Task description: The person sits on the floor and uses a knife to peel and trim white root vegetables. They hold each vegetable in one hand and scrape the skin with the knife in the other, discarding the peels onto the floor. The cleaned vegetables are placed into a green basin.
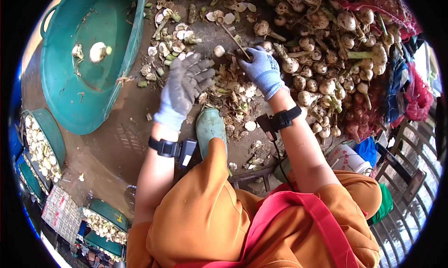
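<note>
My left hand (189,84), in a blue and grey coated work glove, holds nothing, its fingers spread over the trimmings on the floor. My right hand (262,70), in a matching glove, grips a slim knife (232,38) whose narrow blade points up and left. A pale, blurred garlic bulb (98,52) shows against the inside of a large green plastic tub (124,68), left of my left hand; whether it touches the tub I cannot tell. Beside my right hand lies a heap of untrimmed garlic bulbs (316,56) with stems and dirty roots.
Cut stems and root ends (176,40) litter the floor. Red mesh sacks (364,110) border the heap on the right. A white bucket (348,159) stands near a metal rack (416,156). Tubs of garlic (43,149) line the lower left. My green boot (211,124) is between my arms.
</note>
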Available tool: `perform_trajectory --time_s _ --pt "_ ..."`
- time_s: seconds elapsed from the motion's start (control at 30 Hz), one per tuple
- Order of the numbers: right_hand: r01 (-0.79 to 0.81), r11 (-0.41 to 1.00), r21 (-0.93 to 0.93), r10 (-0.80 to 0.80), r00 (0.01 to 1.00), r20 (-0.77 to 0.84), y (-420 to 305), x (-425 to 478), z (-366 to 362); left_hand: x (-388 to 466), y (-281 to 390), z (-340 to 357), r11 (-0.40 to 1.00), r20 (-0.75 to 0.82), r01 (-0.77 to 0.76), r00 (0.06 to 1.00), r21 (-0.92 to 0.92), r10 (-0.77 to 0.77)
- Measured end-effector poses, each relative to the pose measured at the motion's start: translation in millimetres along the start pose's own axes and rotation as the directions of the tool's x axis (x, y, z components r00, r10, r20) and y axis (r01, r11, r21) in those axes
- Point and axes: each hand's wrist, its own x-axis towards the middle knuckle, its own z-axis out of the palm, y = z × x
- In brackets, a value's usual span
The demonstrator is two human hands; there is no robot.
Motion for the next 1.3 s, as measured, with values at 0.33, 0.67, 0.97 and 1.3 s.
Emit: perform_trajectory --time_s 0.33,0.67,0.97,1.3 --pt "0.005 0.988 -0.154 -0.022 0.994 -0.104 -1.8 17.3 -6.5 7.8 -48.8 -19.9 0.985 -0.199 0.171 0.965 -0.032 -0.174" --pt "0.228 0.878 0.422 -0.308 0.942 0.131 -53.7 -66.5 -13.9 1.0 -55.0 -7.3 0.999 -0.119 0.033 0.992 0.032 -0.029" --pt "0.489 0.853 -0.181 -0.487 0.871 0.058 -45.0 -73.0 -40.0 -23.7 -25.3 26.7 0.657 0.110 -0.339 0.925 0.674 0.364" --pt "0.032 0.996 -0.085 -0.033 0.999 -0.002 0.8 -26.1 -10.3 -60.8 -2.0 78.9 0.901 0.120 -0.073 0.993 0.428 0.023"
